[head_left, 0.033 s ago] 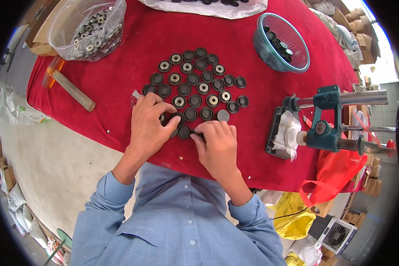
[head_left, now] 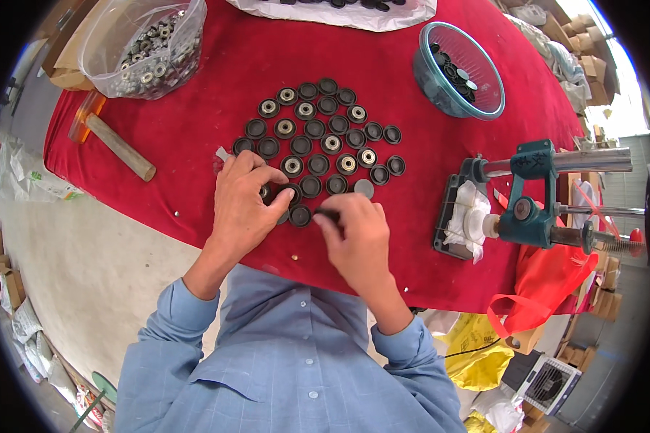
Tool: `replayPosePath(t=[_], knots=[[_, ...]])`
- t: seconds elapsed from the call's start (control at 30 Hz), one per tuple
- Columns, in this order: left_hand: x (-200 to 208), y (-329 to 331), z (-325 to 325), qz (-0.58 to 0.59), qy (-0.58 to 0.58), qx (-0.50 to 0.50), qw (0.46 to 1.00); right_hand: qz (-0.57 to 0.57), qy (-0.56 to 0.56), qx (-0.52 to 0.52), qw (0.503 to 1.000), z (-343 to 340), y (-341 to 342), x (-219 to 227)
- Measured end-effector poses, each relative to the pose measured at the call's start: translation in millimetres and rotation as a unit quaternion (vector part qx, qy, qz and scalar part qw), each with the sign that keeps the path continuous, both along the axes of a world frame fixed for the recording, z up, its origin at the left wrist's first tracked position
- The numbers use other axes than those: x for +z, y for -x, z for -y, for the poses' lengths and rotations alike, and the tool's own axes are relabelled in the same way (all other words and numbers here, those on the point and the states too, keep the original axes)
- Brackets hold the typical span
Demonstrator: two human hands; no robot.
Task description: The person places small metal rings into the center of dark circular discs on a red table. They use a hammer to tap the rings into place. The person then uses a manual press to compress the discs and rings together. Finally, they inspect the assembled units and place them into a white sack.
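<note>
Many small black round caps [head_left: 317, 164] lie grouped on the red cloth, several with a silver bearing [head_left: 292, 167] seated inside. My left hand [head_left: 244, 198] rests at the group's near left edge, its thumb and fingers curled around a black cap [head_left: 292, 192]. Other caps beneath that hand are partly hidden. My right hand [head_left: 359, 234] pinches another black cap [head_left: 329, 215] between thumb and fingers, just right of a cap [head_left: 300, 216] lying on the cloth. One grey disc [head_left: 363, 189] lies right beside the group, beyond my right hand.
A clear tub of bearings [head_left: 141, 54] stands far left, with a wooden-handled hammer [head_left: 119, 146] nearer. At the far right is a teal basket [head_left: 430, 83] holding black caps. A green hand press [head_left: 531, 209] stands on the right. A white sheet [head_left: 303, 11] bears more black pieces.
My right hand has shifted slightly right with its cap, opening a small gap from the cap on the cloth. My left hand stays put.
</note>
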State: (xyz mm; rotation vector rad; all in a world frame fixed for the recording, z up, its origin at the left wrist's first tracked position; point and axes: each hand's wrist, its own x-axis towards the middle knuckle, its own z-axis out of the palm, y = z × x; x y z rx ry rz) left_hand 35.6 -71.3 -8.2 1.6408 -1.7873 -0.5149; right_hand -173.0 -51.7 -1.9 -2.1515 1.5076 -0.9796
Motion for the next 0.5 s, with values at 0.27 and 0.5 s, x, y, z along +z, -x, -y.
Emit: replayPosePath(t=[0.27, 0.5], knots=[[14.5, -13.5, -8.8, -0.233, -0.059, 0.031, 0.97, 0.003, 0.125, -0.042, 0.991, 60.8, 21.2, -3.3], [-2.4, -36.7, -35.7, -0.245, 0.046, 0.12, 0.961, -0.035, 0.156, -0.022, 0.987, 62.6, 16.2, -14.5]])
